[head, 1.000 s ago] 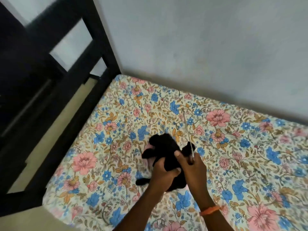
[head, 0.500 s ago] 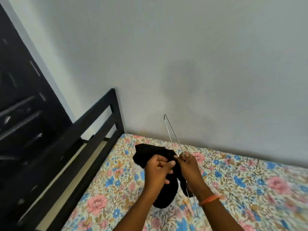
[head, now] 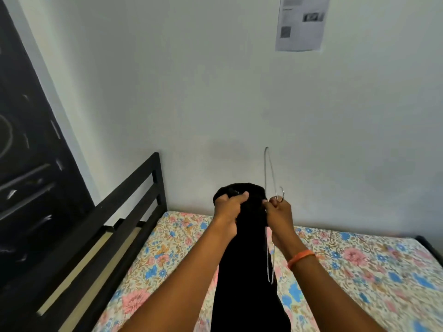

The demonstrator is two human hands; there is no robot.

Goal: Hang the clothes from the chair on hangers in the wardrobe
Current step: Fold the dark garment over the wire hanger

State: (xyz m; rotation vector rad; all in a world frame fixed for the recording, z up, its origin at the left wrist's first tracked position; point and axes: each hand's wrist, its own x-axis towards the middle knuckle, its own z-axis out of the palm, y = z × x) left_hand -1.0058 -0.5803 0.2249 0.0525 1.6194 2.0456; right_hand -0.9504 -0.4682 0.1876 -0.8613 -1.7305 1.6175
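the person stands at the side of the bed with both arms raised in front of them. the left hand (head: 229, 204) has its grip clamped on the top of a long black garment (head: 244, 271), fingers curled over a bunched fold of the cloth. the right hand (head: 278, 212) pinches the other side of that top edge and, in the same grip, holds a thin silver wire hanger (head: 266, 168) — one loop of wire sticks up past the knuckles against the wall, the small hook curls just above the fingers, and another length of wire runs down beside the wrist, lying against the cloth. an orange band (head: 300, 258) circles the right wrist.

the garment hangs straight down between the two forearms, held up off the bed, its lower end out of sight at the bottom of the view. below it lies the floral bedsheet (head: 167, 255), pink and blue flowers on cream, stretched over the mattress. a black slatted bed frame (head: 134, 195) stands at the left end — beyond it a dark panel (head: 28, 164) with pale smudges. a printed paper sheet (head: 300, 22) is stuck high on the pale wall (head: 191, 92).
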